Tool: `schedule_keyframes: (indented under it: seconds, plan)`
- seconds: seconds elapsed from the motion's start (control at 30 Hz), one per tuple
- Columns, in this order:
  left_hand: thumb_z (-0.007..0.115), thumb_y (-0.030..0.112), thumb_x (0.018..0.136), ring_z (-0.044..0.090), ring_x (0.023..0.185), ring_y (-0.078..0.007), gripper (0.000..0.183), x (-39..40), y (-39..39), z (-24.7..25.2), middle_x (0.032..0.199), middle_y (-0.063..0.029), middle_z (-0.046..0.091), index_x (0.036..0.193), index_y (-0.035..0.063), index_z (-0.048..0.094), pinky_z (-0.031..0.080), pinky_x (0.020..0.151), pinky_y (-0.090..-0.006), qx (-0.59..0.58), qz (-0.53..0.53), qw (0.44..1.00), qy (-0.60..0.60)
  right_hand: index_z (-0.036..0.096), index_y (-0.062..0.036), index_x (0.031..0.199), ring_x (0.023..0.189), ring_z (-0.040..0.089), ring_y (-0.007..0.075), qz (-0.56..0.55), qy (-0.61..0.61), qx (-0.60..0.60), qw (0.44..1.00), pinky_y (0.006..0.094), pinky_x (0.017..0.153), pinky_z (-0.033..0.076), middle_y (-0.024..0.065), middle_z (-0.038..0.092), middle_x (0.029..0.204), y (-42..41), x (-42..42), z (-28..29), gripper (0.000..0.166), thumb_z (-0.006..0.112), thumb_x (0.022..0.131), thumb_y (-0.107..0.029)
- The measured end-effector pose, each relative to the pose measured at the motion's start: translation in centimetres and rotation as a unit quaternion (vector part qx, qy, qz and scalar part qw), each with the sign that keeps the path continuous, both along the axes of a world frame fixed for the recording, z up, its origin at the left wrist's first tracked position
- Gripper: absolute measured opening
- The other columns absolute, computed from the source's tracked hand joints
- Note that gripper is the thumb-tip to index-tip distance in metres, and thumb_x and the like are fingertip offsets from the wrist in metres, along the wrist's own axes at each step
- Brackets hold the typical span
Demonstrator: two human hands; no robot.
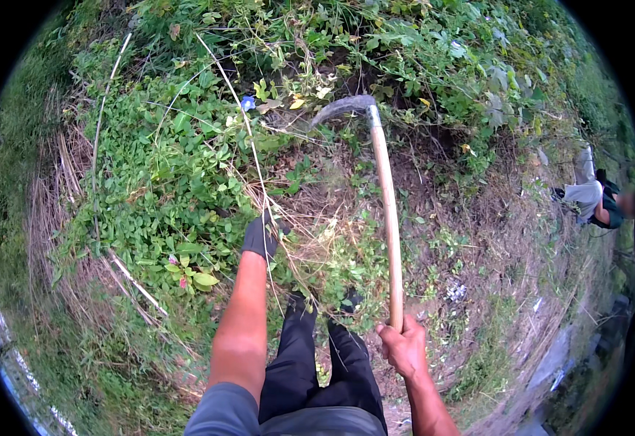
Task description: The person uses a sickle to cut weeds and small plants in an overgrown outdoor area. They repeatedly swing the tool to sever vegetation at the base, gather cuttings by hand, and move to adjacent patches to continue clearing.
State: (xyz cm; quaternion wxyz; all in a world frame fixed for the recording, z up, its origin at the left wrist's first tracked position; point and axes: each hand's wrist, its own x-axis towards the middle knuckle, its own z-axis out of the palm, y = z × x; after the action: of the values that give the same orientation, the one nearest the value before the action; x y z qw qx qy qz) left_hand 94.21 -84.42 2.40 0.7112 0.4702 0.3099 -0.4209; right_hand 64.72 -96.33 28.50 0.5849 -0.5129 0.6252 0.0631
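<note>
My right hand [404, 344], bare, is closed round the lower end of the wooden handle of a sickle [387, 207]. Its curved metal blade [345, 106] points left, over the weeds in front of me. In a dark glove, my left hand [263, 235] is closed on a bunch of dry stems and vines [267, 199] among low green leaves; its fingertips are partly hidden. Long thin pale stalks run from near that hand up and down the view. A blue flower [248, 103] shows left of the blade.
Dense leafy vines [459, 60] rise beyond the blade. Dry cut stalks [137, 283] lie at the left. Brown ground with dry litter [481, 256] stretches to the right, where another person [595, 199] is at the far edge. My legs [317, 370] are below.
</note>
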Motion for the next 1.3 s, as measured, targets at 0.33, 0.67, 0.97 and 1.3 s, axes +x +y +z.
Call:
schedule_keyframes:
  seconds: [0.33,0.67,0.97,1.3]
  plan:
    - [0.060,0.031,0.088,0.056,0.067,-0.0306,0.035,1.3,4.2,0.0,0.074,-0.0192,0.057,0.090,-0.0035,0.058,0.045,0.058,-0.0425,0.336,-0.338,0.766,-0.431,0.051,-0.0010,0.083,0.043,0.049,0.0096,-0.008,0.035,0.049,0.998,0.0264,0.039,0.038,0.0016,0.052,0.059,1.2,-3.7,0.3,0.020,0.068,0.083,-0.012]
    - [0.058,0.032,0.092,0.036,0.045,-0.0120,0.024,0.7,4.4,8.4,0.062,0.0001,0.040,0.082,0.0121,0.051,0.030,0.042,-0.0263,0.136,-0.013,0.988,-0.070,0.051,-0.0016,0.081,0.050,0.049,0.0077,-0.032,0.018,0.016,0.999,0.0265,0.043,0.040,0.0020,0.055,0.063,1.9,-5.8,2.2,0.022,0.072,0.081,-0.011]
    - [0.063,0.032,0.088,0.037,0.054,-0.0067,0.016,-1.8,8.6,16.5,0.075,0.0051,0.049,0.092,0.0189,0.055,0.028,0.046,-0.0233,0.243,0.081,0.962,-0.093,0.056,-0.0014,0.084,0.060,0.047,0.0073,0.059,-0.008,0.012,0.998,0.0272,0.052,0.042,0.0000,0.054,0.067,1.3,-6.7,3.1,0.024,0.076,0.080,-0.016]
    - [0.061,0.030,0.091,0.028,0.048,-0.0071,0.018,-2.3,8.4,17.3,0.065,0.0045,0.036,0.085,0.0178,0.049,0.022,0.044,-0.0246,0.175,0.047,0.979,-0.095,0.054,0.0003,0.084,0.064,0.057,0.0248,0.246,0.061,0.007,0.967,0.0378,0.061,0.047,0.0147,0.058,0.069,2.0,-7.6,3.2,0.032,0.075,0.079,-0.024]
